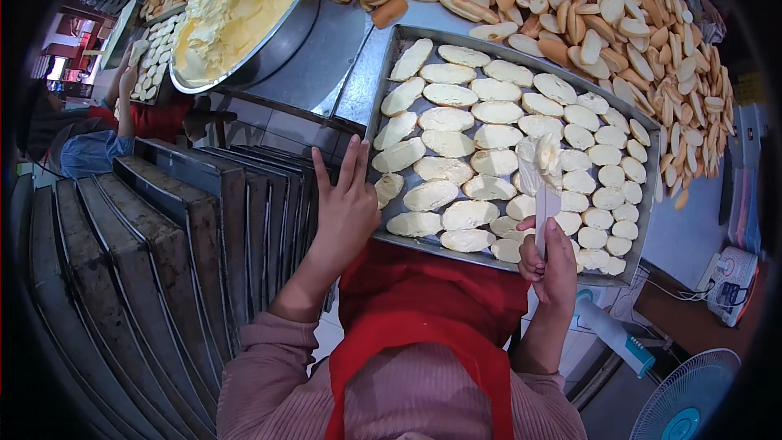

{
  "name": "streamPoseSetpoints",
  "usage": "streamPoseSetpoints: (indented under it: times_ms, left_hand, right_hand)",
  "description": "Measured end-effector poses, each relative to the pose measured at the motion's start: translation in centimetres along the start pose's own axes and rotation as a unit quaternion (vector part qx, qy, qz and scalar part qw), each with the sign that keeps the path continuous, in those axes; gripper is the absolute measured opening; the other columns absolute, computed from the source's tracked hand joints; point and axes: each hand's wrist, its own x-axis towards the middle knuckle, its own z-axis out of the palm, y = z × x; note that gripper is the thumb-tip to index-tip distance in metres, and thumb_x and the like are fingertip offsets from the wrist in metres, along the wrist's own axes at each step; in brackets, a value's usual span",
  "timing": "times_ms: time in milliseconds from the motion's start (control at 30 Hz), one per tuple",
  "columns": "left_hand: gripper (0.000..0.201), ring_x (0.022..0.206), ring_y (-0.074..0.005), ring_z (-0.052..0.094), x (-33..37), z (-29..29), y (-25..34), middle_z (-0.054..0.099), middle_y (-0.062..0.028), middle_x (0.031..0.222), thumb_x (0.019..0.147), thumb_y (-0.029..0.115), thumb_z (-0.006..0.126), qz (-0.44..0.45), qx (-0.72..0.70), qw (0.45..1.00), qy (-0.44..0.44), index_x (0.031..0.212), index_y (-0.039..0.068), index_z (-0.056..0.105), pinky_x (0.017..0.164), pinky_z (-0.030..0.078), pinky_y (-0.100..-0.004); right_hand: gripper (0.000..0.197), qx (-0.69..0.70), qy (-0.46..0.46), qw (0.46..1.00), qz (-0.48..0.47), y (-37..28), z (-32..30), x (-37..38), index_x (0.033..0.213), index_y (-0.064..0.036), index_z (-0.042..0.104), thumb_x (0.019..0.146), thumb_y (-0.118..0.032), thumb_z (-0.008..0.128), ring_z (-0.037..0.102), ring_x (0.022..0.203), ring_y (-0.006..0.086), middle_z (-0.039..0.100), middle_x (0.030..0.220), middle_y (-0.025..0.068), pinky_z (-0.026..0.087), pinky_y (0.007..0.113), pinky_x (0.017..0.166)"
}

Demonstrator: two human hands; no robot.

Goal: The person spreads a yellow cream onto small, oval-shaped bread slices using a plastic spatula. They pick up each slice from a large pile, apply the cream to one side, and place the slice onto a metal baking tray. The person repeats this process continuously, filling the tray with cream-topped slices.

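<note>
A metal baking tray (376, 114) lies before me, filled with rows of oval bread slices (448, 120) coated in pale cream. My right hand (554, 261) grips the handle of a spatula (547, 216) over the tray's right half. A lump of cream (549, 159) clings to the spatula's far end. At the tray's left edge is my left hand (346, 208), with its fingers stretched and apart and nothing seen in it; its thumb is not plain to see. A large metal bowl (281, 49) of pale yellow cream stands beyond it, at the upper left.
Uncoated bread pieces (603, 16) are heaped along the far side and right. Dark metal trays (163, 236) stand on edge at my left. A co-worker's arm (125, 106) reaches to another tray of slices (155, 57). A fan (688, 399) stands at the lower right.
</note>
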Motion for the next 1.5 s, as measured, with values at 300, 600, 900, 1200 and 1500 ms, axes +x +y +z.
streamPoseSetpoints:
  times_ms: [300, 600, 900, 1200, 1500]
  left_hand:
    - [0.022, 0.139, -0.0250, 0.021, 0.9, 0.5, -0.1, 0.039, -0.0081, 0.141, 0.062, 0.021, 0.070, 0.010, -0.006, 1.000, 0.029, 0.080, 0.009, 0.066, 0.107, 0.001, -0.0678]
    - [0.048, 0.133, -0.0327, 0.029, -0.2, -1.7, -2.1, 0.040, -0.0121, 0.134, 0.069, 0.029, 0.075, -0.023, -0.147, 0.986, 0.079, 0.109, 0.006, 0.063, 0.110, 0.020, -0.0535]
    - [0.028, 0.120, -0.0343, 0.042, 11.6, 1.2, -5.1, 0.053, -0.0137, 0.121, 0.073, 0.018, 0.075, -0.114, -0.272, 0.896, 0.332, 0.096, 0.004, 0.068, 0.097, 0.037, -0.0438]
    - [0.021, 0.092, -0.0273, 0.055, 29.1, 3.0, -8.4, 0.059, -0.0094, 0.098, 0.075, 0.025, 0.072, -0.143, -0.270, 0.917, 0.257, 0.073, 0.005, 0.067, 0.080, 0.045, -0.0397]
    - [0.025, 0.097, -0.0290, 0.057, 31.1, 2.7, -11.3, 0.059, -0.0147, 0.100, 0.079, 0.019, 0.060, -0.256, -0.064, 0.963, 0.049, 0.099, 0.003, 0.061, 0.085, 0.044, -0.0443]
  right_hand:
    - [0.046, 0.012, -0.005, 1.000, 0.007, 0.0, 0.0, -0.2, 0.103, 0.0014, 0.055, 0.100, -0.040, 0.033, 0.019, 0.042, 0.0025, 0.026, 0.051, -0.0052, 0.018, 0.019, 0.037]
    - [0.046, 0.020, 0.005, 1.000, 0.015, -0.2, -0.4, -0.1, 0.103, 0.0012, 0.054, 0.100, -0.040, 0.034, 0.019, 0.042, 0.0028, 0.026, 0.052, -0.0051, 0.018, 0.020, 0.037]
    - [0.046, 0.017, 0.011, 0.999, 0.033, -0.6, -0.1, 0.6, 0.104, 0.0003, 0.054, 0.099, -0.042, 0.036, 0.020, 0.042, 0.0034, 0.027, 0.051, -0.0048, 0.019, 0.020, 0.037]
    - [0.042, 0.034, 0.046, 0.998, 0.010, -1.7, -1.6, 0.4, 0.102, -0.0008, 0.052, 0.100, -0.038, 0.034, 0.021, 0.040, 0.0039, 0.026, 0.051, -0.0046, 0.018, 0.020, 0.035]
    - [0.041, 0.045, 0.069, 0.996, 0.018, -2.5, -2.0, 1.9, 0.102, -0.0014, 0.053, 0.100, -0.039, 0.035, 0.021, 0.041, 0.0041, 0.026, 0.051, -0.0043, 0.018, 0.020, 0.036]
